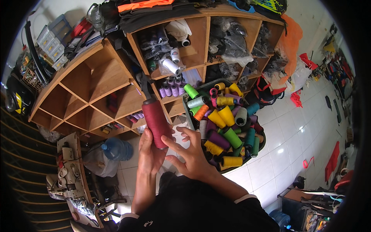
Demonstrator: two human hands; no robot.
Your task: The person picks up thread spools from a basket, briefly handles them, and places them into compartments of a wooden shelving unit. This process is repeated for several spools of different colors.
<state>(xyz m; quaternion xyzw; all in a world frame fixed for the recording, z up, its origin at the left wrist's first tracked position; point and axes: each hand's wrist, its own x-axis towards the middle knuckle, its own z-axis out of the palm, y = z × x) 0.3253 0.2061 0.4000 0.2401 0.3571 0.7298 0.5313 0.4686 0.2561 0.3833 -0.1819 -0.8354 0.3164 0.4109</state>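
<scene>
A large dark red thread cone (155,121) stands tilted in front of me, its narrow dark top toward the shelves. My left hand (148,149) is wrapped round its lower part from the left and beneath. Beside the base of the cone is my right hand (188,152), its fingers spread and the index fingertip at the thread; whether it presses there I cannot tell. To the right sits a dark bin (186,110) heaped with thread spools in yellow, green, purple, orange, teal and grey.
Wooden cubby shelves (91,104) curve across the far side. Purple spools (174,91) and white spools (170,65) occupy some compartments, black plastic bags (230,38) others. A blue water jug (118,149) and a sewing machine (69,174) are at left. Red fabric (332,162) lies on the tiled floor.
</scene>
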